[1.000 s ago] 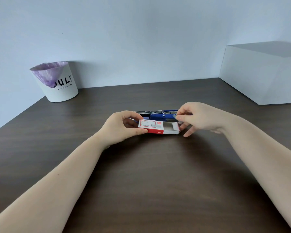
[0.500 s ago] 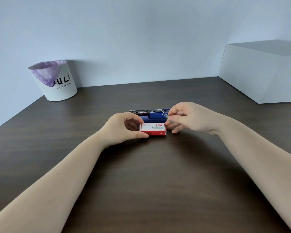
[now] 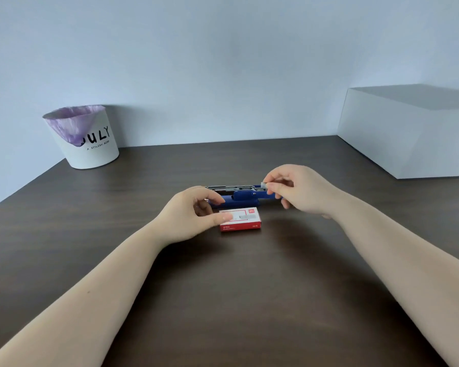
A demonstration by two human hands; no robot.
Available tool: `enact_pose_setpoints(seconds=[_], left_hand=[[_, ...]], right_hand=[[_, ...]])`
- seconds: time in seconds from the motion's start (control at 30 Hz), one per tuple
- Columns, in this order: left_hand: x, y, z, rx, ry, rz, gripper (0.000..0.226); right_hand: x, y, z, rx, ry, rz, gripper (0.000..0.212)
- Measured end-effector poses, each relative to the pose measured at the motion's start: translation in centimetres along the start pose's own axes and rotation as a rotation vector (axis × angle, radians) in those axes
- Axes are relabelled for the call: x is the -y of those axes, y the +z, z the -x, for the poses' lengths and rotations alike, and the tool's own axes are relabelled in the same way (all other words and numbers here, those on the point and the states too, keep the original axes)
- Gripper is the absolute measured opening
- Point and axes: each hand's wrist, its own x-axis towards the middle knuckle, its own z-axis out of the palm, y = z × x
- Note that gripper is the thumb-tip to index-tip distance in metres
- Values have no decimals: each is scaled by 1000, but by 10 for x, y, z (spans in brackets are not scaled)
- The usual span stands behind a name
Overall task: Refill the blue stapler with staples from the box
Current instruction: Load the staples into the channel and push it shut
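Observation:
The blue stapler lies opened out flat on the dark table, its metal staple channel bare on the left half. Just in front of it rests the red and white staple box, closed. My left hand sits at the box's left end, thumb on its lid, fingers loosely curled. My right hand hovers over the stapler's right end, and its fingertips pinch a small silver strip of staples.
A white bin with a purple liner stands at the back left by the wall. A large white box sits at the back right. The dark wooden table stretches towards me between my forearms.
The box's tray has been slid shut. My right hand drew back from the box with a staple strip and rose over the stapler's right end. My left hand loosened on the box.

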Motion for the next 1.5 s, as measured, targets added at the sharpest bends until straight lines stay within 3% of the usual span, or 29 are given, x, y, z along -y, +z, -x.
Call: enact_pose_setpoints(seconds=[0.07,0.13,0.27,0.63,0.93,1.1,1.27,1.5], left_hand=[[-1,-3,-3,-115,-11,72,5],[1,-5,-7,-210,-31,117,11],[14,-6,-13,-318,-11,-35,15],[26,-4,-20,-91,-71,-260,55],[27,-2,-19,-83,-67,-225,53],[26,-3,-19,-76,-77,-228,53],[27,-3,-19,-72,-82,-218,52],[27,-3,-19,-73,-89,-219,52]], right_hand=[[6,2,-8,3,-35,85,14],[16,1,-16,13,-77,157,16],[29,4,-29,104,-134,289,21],[25,15,-42,164,-189,427,22],[25,22,-44,150,-260,516,23],[25,26,-46,149,-265,448,24],[19,17,-44,2,-245,389,20],[10,19,-42,122,-276,559,23]])
